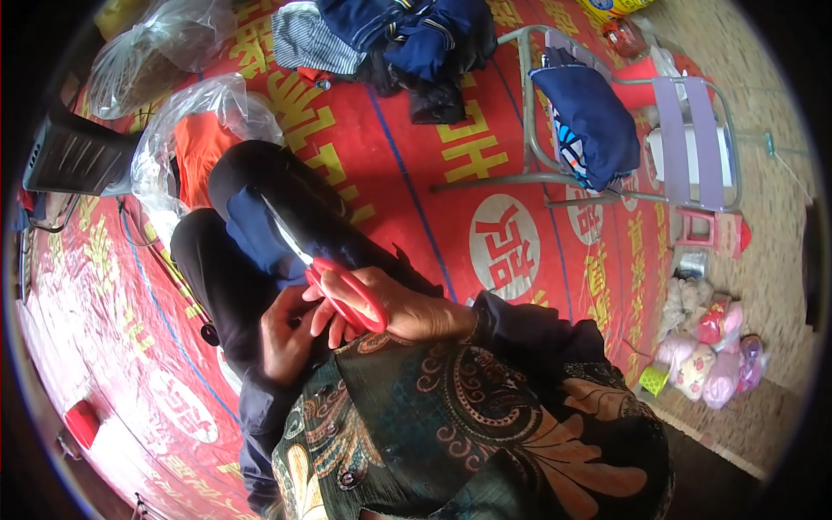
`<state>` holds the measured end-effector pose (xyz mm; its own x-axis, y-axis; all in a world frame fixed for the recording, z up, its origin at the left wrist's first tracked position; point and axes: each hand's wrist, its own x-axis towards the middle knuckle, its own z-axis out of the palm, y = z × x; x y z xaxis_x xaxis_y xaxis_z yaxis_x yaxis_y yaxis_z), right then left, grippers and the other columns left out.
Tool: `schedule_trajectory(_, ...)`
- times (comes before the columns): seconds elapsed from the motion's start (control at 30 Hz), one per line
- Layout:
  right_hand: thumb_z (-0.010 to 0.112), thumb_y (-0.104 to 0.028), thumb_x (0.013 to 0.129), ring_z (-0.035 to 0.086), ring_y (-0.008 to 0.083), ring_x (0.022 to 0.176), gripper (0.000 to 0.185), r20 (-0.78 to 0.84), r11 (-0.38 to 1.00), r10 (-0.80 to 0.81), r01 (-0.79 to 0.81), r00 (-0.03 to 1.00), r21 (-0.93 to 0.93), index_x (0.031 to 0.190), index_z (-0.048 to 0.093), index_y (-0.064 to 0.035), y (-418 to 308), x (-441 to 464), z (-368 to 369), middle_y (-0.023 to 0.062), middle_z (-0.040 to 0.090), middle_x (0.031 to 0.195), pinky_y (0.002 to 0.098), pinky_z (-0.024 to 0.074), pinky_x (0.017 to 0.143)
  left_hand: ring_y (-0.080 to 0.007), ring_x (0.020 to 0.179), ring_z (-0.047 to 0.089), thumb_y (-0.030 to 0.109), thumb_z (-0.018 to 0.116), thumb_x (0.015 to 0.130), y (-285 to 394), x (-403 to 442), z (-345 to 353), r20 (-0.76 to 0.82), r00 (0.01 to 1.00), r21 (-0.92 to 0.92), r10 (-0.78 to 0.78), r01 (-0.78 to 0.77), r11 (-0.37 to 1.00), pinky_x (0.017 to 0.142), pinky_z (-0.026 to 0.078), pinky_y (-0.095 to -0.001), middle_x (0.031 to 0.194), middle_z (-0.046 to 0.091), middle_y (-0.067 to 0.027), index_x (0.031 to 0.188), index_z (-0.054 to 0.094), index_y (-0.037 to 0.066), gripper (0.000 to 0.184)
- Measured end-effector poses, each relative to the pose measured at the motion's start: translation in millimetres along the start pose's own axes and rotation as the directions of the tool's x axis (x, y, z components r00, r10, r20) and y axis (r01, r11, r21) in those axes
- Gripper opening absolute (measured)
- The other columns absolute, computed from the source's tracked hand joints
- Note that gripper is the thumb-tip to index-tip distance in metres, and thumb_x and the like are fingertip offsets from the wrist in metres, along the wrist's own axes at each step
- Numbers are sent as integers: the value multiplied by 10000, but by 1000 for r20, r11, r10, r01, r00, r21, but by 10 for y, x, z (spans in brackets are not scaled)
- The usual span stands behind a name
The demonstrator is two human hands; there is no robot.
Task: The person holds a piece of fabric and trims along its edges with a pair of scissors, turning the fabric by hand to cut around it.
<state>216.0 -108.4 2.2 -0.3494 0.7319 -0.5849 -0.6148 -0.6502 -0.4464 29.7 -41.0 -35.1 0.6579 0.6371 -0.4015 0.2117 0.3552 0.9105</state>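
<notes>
My right hand (414, 305) is closed through the red handles of a pair of scissors (366, 305). The blades point away from me, up and to the left, over a piece of dark blue cloth (256, 232) lying across my knees. Close beside the handles, my left hand (286, 336) has its fingertips pinched together at the near end of the cloth. What sits between those fingertips is too small to make out.
A clear plastic bag with orange cloth (201, 143) stands beyond my knees. Clothes are heaped (416, 39) at the far side. To the right, a metal-framed chair (689, 143) bears a folded navy garment (594, 121). Plush toys (698, 368) lie by the wall.
</notes>
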Motion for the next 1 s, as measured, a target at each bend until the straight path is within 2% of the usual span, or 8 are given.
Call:
schedule_trajectory(0.2,500,-528,970,634,148,763,587,-8,1000,9,-9,1000,30,1247,504,-11,-13,89,-49,137,636,965,253,502,661,-90,788,594,77,611,899,-70,55,-66,-27,999,47,-24,25,999,714,465,-233,872,673,-59,1017,626,-31,161)
schedule_trajectory(0.3,524,-538,955,638,143,752,587,12,999,0,-1,1000,33,1223,542,-16,-14,155,-256,132,636,948,255,496,676,-72,738,555,113,621,905,-190,203,-49,-76,991,-25,-114,113,993,673,446,-228,832,660,-37,984,643,-24,160)
schedule_trajectory(0.37,531,-542,950,639,145,757,596,26,999,14,-15,1000,43,1230,542,-15,-22,203,-392,132,636,949,254,494,674,-63,709,534,138,631,903,-235,304,-25,-129,983,30,-129,134,991,641,428,-228,779,643,-18,931,665,-20,164)
schedule_trajectory(0.4,538,-546,945,641,147,761,606,42,999,23,-24,999,21,1238,543,-15,74,173,-149,132,636,950,253,492,673,-63,709,534,138,631,903,-153,77,-149,-127,985,30,-118,123,992,641,428,-228,779,643,-18,931,665,-20,164)
schedule_trajectory(0.53,549,-536,942,645,158,774,593,76,997,59,-63,995,52,1222,576,-14,9,154,-182,128,641,936,255,490,680,-91,703,599,100,577,920,-164,142,-175,-141,982,174,-129,153,973,638,482,-241,777,666,-51,864,654,-10,145)
schedule_trajectory(0.77,557,-580,920,636,133,769,622,108,997,68,-72,992,37,1210,597,-31,-1,145,-306,115,646,918,237,483,667,-122,692,630,101,573,891,-218,226,-218,-139,969,134,-203,222,966,625,493,-251,770,682,-84,892,681,-40,178)
schedule_trajectory(0.87,552,-603,912,635,119,756,656,97,996,83,-85,992,24,1213,593,-22,19,131,-215,112,647,912,224,474,649,-79,650,549,196,705,807,-184,172,-259,-130,967,33,-218,224,974,599,432,-248,697,650,-33,832,693,-48,245)
schedule_trajectory(1.0,556,-590,917,638,117,737,657,107,997,70,-73,992,28,1212,588,-4,-6,116,-325,114,648,906,218,472,629,-80,647,552,190,696,811,-131,241,-164,-144,967,30,-211,218,976,598,435,-249,693,649,-30,827,694,-49,239)
